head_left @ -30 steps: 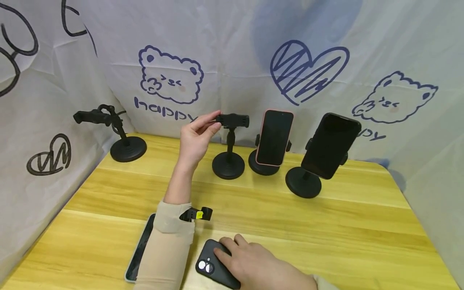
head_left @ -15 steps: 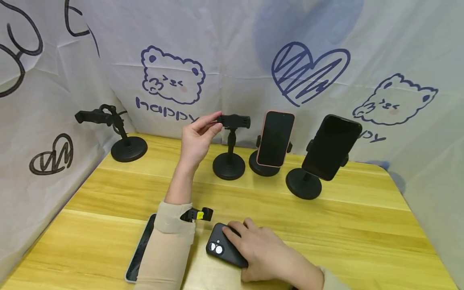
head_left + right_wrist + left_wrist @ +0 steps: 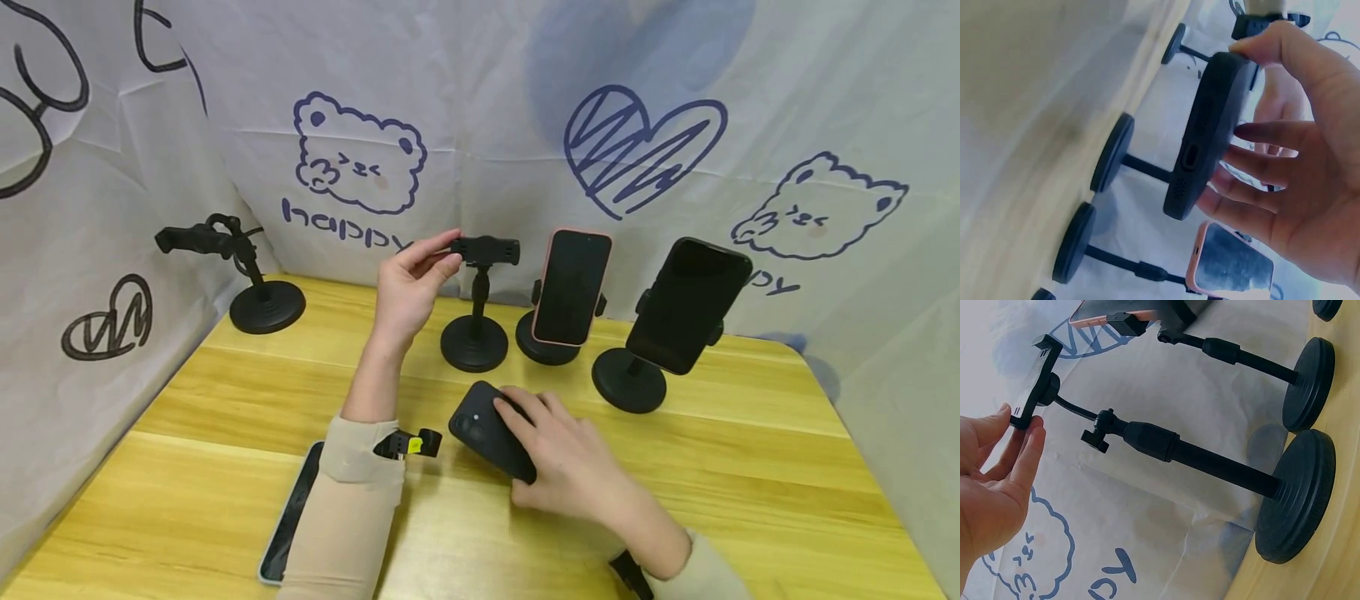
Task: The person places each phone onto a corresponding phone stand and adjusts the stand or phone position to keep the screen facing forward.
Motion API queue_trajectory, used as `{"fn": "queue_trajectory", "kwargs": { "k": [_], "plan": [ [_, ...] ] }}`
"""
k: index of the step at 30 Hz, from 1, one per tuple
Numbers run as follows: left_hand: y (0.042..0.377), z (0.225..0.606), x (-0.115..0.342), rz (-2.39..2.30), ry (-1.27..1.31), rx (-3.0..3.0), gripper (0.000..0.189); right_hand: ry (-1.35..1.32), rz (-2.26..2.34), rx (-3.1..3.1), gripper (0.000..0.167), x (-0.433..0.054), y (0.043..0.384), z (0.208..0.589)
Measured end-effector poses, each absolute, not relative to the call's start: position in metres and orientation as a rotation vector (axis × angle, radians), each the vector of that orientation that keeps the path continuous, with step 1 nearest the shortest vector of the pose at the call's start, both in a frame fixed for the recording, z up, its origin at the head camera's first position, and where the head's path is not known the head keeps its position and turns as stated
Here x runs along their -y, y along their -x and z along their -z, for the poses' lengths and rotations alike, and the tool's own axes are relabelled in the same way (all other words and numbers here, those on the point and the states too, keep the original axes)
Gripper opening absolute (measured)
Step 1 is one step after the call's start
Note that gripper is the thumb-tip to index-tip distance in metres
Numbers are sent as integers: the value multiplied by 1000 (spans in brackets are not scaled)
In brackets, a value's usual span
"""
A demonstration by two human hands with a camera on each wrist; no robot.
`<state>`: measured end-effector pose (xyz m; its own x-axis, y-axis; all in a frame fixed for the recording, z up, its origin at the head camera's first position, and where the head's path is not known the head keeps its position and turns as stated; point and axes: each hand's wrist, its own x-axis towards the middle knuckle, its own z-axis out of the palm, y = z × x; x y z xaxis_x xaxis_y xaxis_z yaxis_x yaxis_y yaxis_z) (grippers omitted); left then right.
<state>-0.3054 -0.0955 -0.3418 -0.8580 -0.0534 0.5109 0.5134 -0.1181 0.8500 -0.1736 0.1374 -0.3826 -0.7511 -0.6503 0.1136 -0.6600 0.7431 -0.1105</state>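
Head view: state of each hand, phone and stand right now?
Far-left stand: standing, no phone mounted
Second stand from left: upright, no phone mounted
Left hand: pinches that stand's clamp at one end
Right hand: grips black phone
Black phone: lifted off table
Pink-cased phone: mounted, screen dark
Far-right phone: mounted, tilted, screen dark
Phone by left sleeve: lying on table, partly hidden

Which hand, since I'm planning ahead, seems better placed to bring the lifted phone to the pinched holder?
Probably the right hand: it grips the dark phone, while the left hand pinches one end of the holder.
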Motion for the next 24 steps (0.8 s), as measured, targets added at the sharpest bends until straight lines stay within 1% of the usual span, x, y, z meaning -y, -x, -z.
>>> {"fn": "queue_trajectory", "kwargs": {
  "k": [12,20,24],
  "plan": [
    [304,340,93,2038,479,1790,34,-865,-223,2562,94,-144,194,367],
    [301,338,92,2012,466,1827,33,-769,-374,2376,91,-138,208,357],
    [302,339,91,1939,480,1826,37,-729,-450,2277,90,-133,216,353]
  ]
}}
